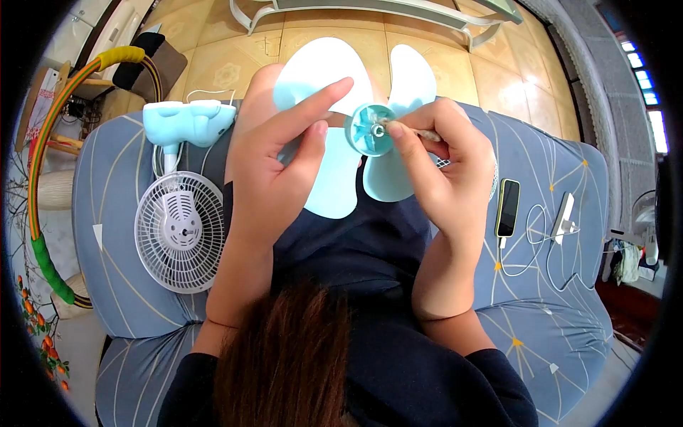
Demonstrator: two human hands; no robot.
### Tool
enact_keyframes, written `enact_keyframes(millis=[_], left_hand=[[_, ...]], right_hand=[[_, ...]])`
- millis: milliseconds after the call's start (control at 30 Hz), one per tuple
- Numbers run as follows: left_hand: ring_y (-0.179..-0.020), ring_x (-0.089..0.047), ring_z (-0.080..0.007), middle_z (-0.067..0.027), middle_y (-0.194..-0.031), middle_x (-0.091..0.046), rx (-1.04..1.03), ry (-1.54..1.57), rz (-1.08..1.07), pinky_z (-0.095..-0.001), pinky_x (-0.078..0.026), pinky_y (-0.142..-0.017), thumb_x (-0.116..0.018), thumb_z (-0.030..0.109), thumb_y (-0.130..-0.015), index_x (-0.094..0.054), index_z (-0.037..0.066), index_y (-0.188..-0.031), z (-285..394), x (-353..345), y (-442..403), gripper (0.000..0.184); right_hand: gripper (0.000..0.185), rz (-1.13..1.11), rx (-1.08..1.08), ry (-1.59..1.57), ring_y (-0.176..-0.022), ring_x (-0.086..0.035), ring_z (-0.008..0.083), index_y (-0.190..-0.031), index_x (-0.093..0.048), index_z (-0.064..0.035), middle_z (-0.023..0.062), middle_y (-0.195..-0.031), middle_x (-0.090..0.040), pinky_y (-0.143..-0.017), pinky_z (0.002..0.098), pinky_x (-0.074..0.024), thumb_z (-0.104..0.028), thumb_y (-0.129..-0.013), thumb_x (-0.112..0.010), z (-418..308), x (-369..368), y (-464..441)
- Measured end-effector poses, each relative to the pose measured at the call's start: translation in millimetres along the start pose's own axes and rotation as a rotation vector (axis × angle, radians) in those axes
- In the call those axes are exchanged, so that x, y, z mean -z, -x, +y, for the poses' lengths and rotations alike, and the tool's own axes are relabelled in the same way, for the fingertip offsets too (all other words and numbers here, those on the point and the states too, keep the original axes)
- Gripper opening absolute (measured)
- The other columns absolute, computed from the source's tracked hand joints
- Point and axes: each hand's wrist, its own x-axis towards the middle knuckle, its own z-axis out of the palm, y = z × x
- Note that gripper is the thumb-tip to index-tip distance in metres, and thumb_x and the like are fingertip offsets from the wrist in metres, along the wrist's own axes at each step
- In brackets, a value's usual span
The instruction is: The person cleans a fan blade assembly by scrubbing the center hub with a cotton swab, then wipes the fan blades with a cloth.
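Observation:
A light blue fan blade (331, 181) with several rounded petals is held above my lap, its hollow hub (370, 129) facing me. My left hand (288, 156) grips it from the left; the thumb and index finger lie over a petal, and the other fingers are hidden behind it. At the hub's right edge, my right hand (448, 156) pinches a small pale crumpled piece that looks like cloth (429, 134). Its thumb and index fingertips reach the hub's inside. Part of a white mesh (442, 163) shows beneath this hand, mostly covered.
Left of my lap, a light blue fan body (186, 121) with a white rear grille (179, 231) lies on the patterned blue sofa (114, 285). To the right are a phone (507, 208) on a cable and a white power strip (563, 217). A low table (370, 7) stands ahead.

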Motion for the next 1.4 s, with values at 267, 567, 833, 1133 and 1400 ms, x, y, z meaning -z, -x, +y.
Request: enact_keyframes(millis=[267,567,833,1133,1400], left_hand=[[-0.096,-0.057,-0.0213,-0.0103,-0.108,-0.056,0.028,0.006,-0.022,-0.0273,-0.044,-0.086,-0.057,-0.010,-0.082,-0.072,0.008,-0.118,1,0,0,0.043],[-0.101,-0.059,-0.0191,-0.0110,-0.118,-0.055,0.039,0.039,-0.008,-0.0267,-0.047,-0.088,-0.055,-0.010,-0.085,-0.071,0.005,-0.118,-2,0,-2,0.040],[-0.092,-0.070,-0.0183,-0.0116,-0.124,-0.052,0.105,0.180,-0.035,-0.0250,-0.057,-0.082,-0.049,-0.011,-0.090,-0.067,0.000,-0.123,1,0,-3,0.038],[-0.090,-0.071,-0.0180,-0.0117,-0.122,-0.056,0.148,0.272,-0.023,-0.0261,-0.057,-0.081,-0.048,-0.011,-0.092,-0.065,-0.002,-0.124,5,1,-2,0.037],[-0.085,-0.071,-0.0183,-0.0115,-0.115,-0.062,0.198,0.339,-0.060,-0.0266,-0.058,-0.079,-0.047,-0.010,-0.093,-0.064,-0.003,-0.126,5,2,-1,0.037]], right_hand=[[0.009,0.075,0.106,0.114,-0.065,-0.051,0.0251,-0.076,-0.064,-0.0056,0.0056,-0.065,-0.054,-0.064,0.0353,-0.0405,-0.004,-0.078,-0.073,-1,-8,-1],[0.010,0.005,0.057,0.040,-0.065,-0.051,0.0256,-0.075,-0.063,-0.0060,0.0055,-0.064,-0.054,-0.065,0.0358,-0.0399,-0.005,-0.078,-0.072,7,-6,-1],[0.008,0.097,0.108,0.059,-0.064,-0.052,0.0238,-0.076,-0.065,-0.0056,0.0046,-0.065,-0.056,-0.063,0.0341,-0.0400,-0.003,-0.078,-0.072,5,-15,-1],[0.005,0.185,0.054,-0.080,-0.065,-0.055,0.0173,-0.080,-0.069,-0.0028,0.0056,-0.068,-0.061,-0.057,0.0278,-0.0407,-0.002,-0.080,-0.074,-2,-12,1],[0.006,0.095,-0.019,-0.076,-0.066,-0.056,0.0176,-0.078,-0.068,-0.0024,0.0063,-0.069,-0.061,-0.058,0.0286,-0.0429,-0.002,-0.080,-0.074,-3,-10,0]])
